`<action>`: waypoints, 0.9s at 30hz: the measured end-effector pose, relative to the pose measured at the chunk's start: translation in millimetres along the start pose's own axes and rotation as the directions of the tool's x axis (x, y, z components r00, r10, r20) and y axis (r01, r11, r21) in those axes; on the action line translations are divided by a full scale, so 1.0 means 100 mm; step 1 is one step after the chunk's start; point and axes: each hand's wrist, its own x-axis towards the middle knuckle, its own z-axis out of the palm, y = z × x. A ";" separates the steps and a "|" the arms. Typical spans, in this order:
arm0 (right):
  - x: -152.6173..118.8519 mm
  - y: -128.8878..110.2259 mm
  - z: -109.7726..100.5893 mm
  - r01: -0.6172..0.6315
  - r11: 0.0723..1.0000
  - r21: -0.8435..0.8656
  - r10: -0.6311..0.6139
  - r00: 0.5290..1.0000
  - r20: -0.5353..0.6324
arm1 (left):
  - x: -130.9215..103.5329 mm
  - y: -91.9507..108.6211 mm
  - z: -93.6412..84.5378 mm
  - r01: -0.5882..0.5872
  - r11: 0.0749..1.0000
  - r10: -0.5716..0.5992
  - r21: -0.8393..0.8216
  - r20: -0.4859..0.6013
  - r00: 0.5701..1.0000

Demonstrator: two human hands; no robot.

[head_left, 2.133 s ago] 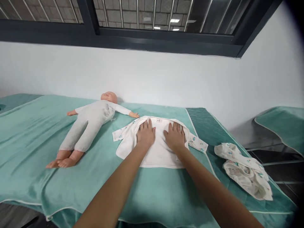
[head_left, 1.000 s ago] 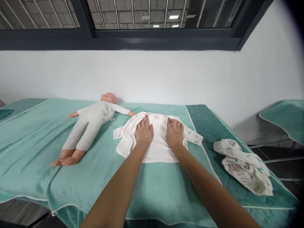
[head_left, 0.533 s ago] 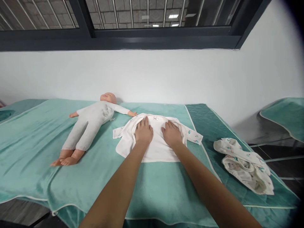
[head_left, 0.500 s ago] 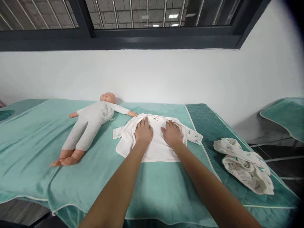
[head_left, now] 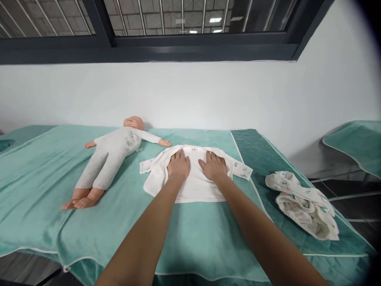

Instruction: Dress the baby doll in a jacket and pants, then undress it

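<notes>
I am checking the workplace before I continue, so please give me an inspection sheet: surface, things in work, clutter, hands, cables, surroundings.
Surface: table covered with a teal blanket, with a white-piped edge; a darker teal cover at the right end.
Things in work: white baby shirt spread flat, inside up, label at the collar, printed sleeves out to both sides.
Clutter: baby doll on its back left of the shirt, one hand close to the shirt sleeve; crumpled printed garment on the right.
Hands: left hand and right hand lie flat, palms down, on the shirt, fingers toward the collar; nothing gripped.
Cables: nothing seen.
Surroundings: white wall, dark-framed barred window above; second teal-covered surface far right.
</notes>
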 end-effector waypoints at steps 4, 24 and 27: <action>-0.02 0.00 -0.01 0.040 0.999 -0.002 -0.040 0.996 -0.085 | 0.02 0.00 -0.01 0.003 1.000 -0.003 0.000 0.037 0.999; 0.10 0.76 -0.49 -0.065 0.945 0.321 0.126 0.977 -0.173 | 0.05 -0.02 0.04 0.000 1.000 0.000 0.006 0.002 1.000; 0.08 0.97 -0.46 -0.096 0.927 0.363 0.169 0.970 -0.175 | 0.05 -0.01 0.03 0.001 1.000 -0.001 0.005 0.003 1.000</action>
